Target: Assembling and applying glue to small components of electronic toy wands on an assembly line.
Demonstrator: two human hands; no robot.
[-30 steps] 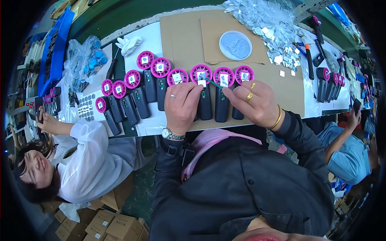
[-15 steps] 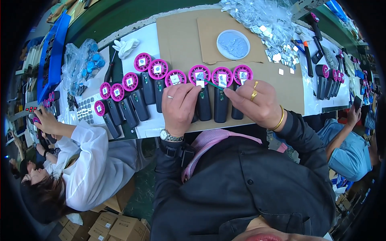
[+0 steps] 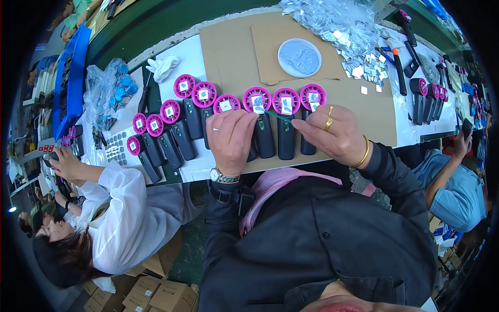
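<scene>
A row of handheld fans with pink round heads and dark grey handles lies before me. On the middle fan head (image 3: 257,100) is a white square with grey paste on it. The thin green stick (image 3: 278,115) is pinched in my right hand (image 3: 332,132), its tip at that head's lower rim. My left hand (image 3: 232,136) is closed, fingertips together at the same rim, on a small white square (image 3: 259,109) partly hidden by them. Right of it, another fan head (image 3: 286,101) carries a white square smeared with grey.
A round white dish of grey paste (image 3: 300,57) stands on cardboard (image 3: 228,52). Behind it are loose white squares (image 3: 371,67) and clear plastic bags (image 3: 327,13). A hammer (image 3: 398,70) lies at right. A person in white (image 3: 135,208) sits at left.
The green stick's tip has moved slightly down, towards the fan head's lower rim. My left fingertips have shifted slightly down and left. The whole view has tilted a little.
</scene>
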